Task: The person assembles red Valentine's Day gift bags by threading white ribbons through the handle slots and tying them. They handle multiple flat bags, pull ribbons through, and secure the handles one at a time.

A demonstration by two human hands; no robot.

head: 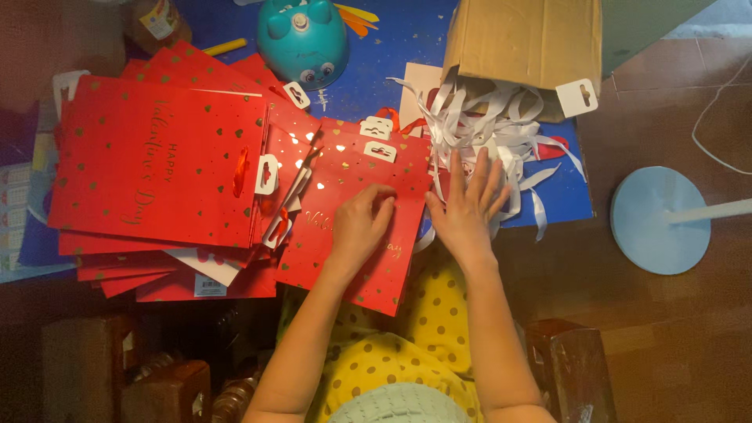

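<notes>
Red gift bag [352, 211], flat and speckled with gold hearts, lies on the blue desk [407, 39] under the left hand [362, 222], whose fingers curl down onto its face, gripping nothing. Just beside it, the right hand [468, 207] spreads flat, fingers wide, at the bag's right edge and over white paper strips [501, 129] spilling from a tipped cardboard box [525, 43]. A stack of red bags [157, 164] sits left.

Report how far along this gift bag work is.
Done: a stack of flat red gift bags lies at the left. In hand: the left hand presses one red bag; the right hand reaches into the white paper strips spilling from the cardboard box. How many remain is unclear.
</notes>
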